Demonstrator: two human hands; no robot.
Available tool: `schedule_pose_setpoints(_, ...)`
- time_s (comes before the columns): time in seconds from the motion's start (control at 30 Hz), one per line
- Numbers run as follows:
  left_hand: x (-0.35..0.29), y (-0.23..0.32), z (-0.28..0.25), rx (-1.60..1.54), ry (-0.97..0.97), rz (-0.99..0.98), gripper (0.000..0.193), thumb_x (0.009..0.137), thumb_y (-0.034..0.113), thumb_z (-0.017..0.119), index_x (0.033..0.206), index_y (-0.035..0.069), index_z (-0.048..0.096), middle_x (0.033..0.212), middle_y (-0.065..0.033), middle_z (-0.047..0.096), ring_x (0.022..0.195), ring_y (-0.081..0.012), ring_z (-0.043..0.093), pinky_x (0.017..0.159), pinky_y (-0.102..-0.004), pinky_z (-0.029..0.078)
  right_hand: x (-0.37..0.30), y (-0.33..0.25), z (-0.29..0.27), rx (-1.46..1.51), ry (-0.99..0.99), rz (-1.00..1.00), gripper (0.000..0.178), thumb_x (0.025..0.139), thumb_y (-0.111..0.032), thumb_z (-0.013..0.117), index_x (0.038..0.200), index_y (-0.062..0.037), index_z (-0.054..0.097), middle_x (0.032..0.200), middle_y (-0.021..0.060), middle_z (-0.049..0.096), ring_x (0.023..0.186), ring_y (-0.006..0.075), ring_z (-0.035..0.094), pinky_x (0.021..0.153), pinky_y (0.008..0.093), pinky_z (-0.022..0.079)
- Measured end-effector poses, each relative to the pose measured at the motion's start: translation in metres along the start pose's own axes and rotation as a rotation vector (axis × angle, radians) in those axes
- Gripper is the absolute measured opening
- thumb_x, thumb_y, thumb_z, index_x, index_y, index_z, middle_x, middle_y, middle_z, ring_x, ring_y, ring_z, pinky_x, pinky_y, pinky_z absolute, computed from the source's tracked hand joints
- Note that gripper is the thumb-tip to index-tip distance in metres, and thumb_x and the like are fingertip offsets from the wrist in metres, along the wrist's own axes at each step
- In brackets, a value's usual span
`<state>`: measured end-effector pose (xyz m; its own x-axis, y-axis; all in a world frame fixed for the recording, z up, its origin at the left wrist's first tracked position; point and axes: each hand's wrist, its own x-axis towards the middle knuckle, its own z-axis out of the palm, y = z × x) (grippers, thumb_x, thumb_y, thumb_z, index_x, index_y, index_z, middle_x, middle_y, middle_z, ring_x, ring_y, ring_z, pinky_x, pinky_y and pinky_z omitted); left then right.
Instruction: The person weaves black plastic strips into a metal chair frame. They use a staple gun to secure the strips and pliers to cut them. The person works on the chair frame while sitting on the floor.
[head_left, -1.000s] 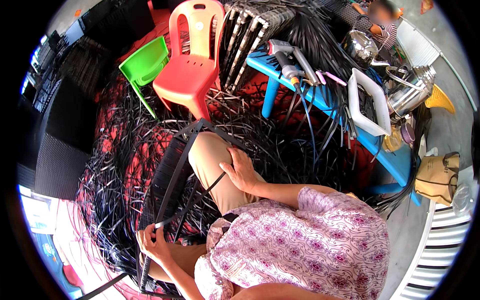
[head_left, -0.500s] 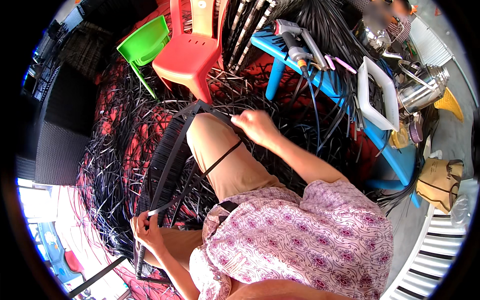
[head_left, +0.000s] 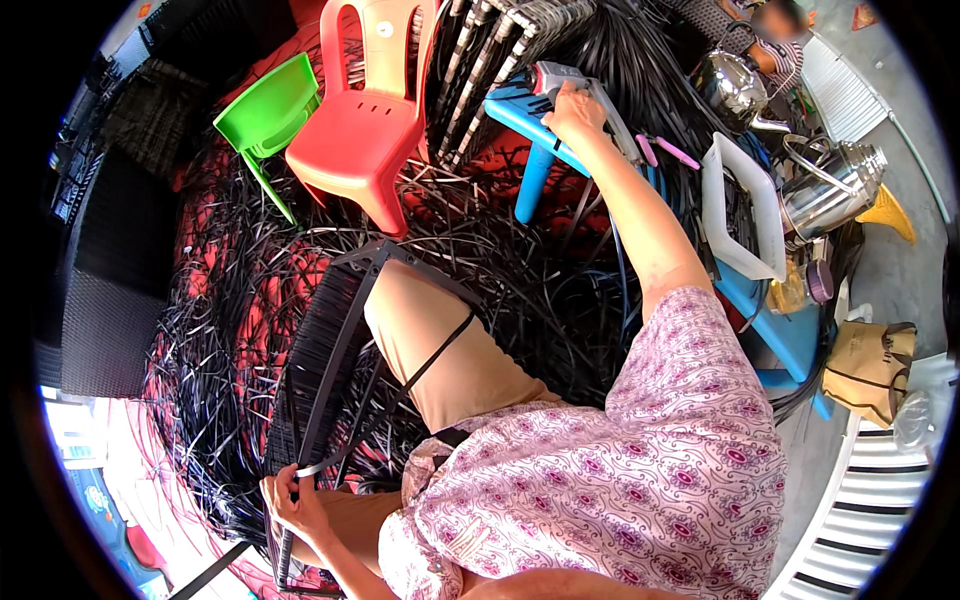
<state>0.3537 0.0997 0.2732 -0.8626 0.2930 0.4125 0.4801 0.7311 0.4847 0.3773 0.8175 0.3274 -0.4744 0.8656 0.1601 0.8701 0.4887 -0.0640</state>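
Observation:
My left hand (head_left: 297,507) pinches a flat black plastic strip (head_left: 352,440) against the lower part of a black frame (head_left: 335,365), partly wound with black strips. The frame leans against my legs, and the strip runs from my fingers across my right thigh. At the far end of a blue bench (head_left: 520,110), my right hand (head_left: 578,115) is closed on a red and grey staple gun (head_left: 556,74). My fingers hide part of its body.
A red plastic chair (head_left: 355,140) and a green chair (head_left: 272,112) stand ahead. Loose black strips (head_left: 225,370) cover the red floor. The bench bears a white tray (head_left: 715,200), pink-handled tools (head_left: 678,152) and jars (head_left: 820,281), with a metal flask (head_left: 830,190) beside it.
My right hand has gone from beside my right knee up to the staple gun on the bench and closed on it. The left hand keeps its pinch on the strip.

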Motion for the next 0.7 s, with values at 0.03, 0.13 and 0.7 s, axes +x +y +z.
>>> schedule_pose_setpoints(0.03,0.000,0.000,0.000,-0.008,-0.003,0.007,0.012,0.074,0.007,0.074,0.086,0.006,0.069,0.070,-0.0039,0.040,0.064,-0.0198,0.043,0.058,-0.0358,0.034,0.006,0.000,0.002,0.012,-0.036,0.012,0.073,0.075,-0.042,0.085,0.128,-0.0013,0.055,0.125,0.0189,0.067,0.115,0.0326,0.067,0.094,0.0440,0.054)
schedule_pose_setpoints(0.13,-0.001,0.001,-0.001,-0.013,-0.004,-0.006,0.014,0.074,0.006,0.074,0.087,0.006,0.069,0.069,-0.0042,0.042,0.064,-0.0199,0.044,0.058,-0.0356,0.034,0.020,0.008,0.009,0.074,-0.116,0.080,0.081,0.071,-0.040,0.086,0.131,0.0011,0.049,0.113,0.0202,0.072,0.108,0.0333,0.070,0.091,0.0442,0.056)
schedule_pose_setpoints(0.7,0.002,0.004,-0.019,0.005,0.044,0.061,0.021,0.066,0.024,0.083,0.082,0.012,0.074,0.073,-0.0023,0.059,0.074,-0.0230,0.061,0.068,-0.0373,0.051,-0.126,0.017,-0.143,1.295,-0.215,-0.391,0.070,0.087,-0.002,0.072,0.150,-0.0022,0.042,0.105,0.0073,0.063,0.077,0.0109,0.060,0.067,0.0249,0.048)
